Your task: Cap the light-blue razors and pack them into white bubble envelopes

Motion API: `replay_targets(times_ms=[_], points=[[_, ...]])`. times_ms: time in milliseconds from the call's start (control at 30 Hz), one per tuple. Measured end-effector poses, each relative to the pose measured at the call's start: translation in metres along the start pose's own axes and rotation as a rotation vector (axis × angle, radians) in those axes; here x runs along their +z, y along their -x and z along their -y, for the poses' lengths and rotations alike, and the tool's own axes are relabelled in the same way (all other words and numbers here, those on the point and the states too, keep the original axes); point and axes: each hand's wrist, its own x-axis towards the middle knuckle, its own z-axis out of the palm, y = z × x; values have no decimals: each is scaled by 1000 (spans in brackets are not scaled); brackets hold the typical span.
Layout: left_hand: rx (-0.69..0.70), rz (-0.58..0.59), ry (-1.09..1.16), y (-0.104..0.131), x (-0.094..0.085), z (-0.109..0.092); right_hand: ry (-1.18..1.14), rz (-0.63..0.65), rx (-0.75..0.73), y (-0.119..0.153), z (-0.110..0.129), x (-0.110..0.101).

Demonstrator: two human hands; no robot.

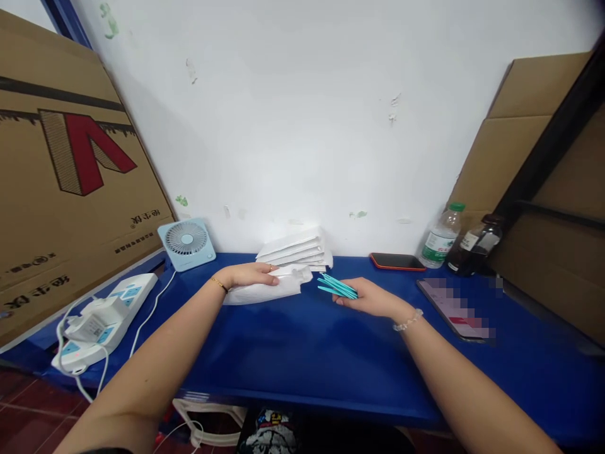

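Observation:
My left hand (249, 276) is closed on a white paper bag (265, 291) lying on the blue table, its fingers across the top and the bag's crumpled opening facing right. In my right hand (362, 296) is a bundle of several thin turquoise sticks (338, 285), their tips pointing left towards the bag's opening. A small gap separates the sticks from the bag. Behind the bag, against the wall, a stack of white paper bags (295, 248) rests on the table.
A light blue fan (187, 243) and a power strip (104, 321) with cables are at the left. Toward the right are an orange-edged phone (397, 261), another phone (451, 309), a green-capped bottle (442, 236) and a dark bottle (475, 246). Cardboard (70, 189) flanks the table (302, 359).

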Motion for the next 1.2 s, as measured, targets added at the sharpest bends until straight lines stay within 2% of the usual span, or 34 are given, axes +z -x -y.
replay_targets(times_ms=[100, 233, 367, 500, 600, 667, 767, 900, 1067, 1200], points=[[-7, 56, 111, -13, 5, -13, 105, -36, -8, 1, 7, -3], [63, 58, 193, -26, 17, -26, 297, -89, 61, 1, 4, -6], [158, 53, 223, -33, 30, -39, 641, -55, 167, 1, 16, -18], [293, 3, 307, -46, 48, -49, 997, -44, 256, -4, 61, -46], [438, -100, 481, -62, 66, -53, 1166, -48, 211, -14, 106, -71], [487, -144, 661, -71, 79, -55, 1218, -42, 186, -25, 135, -83], [528, -146, 882, -79, 95, -59, 1199, 12, 203, -43, 166, -94], [622, -57, 1010, -78, 103, -59, 978, 51, 145, -57, 180, -100], [697, 59, 1082, -67, 100, -54, 703, 142, 42, -58, 160, -109], [661, 130, 1111, -60, 97, -48, 464, 51, 0, -62, 126, -107]])
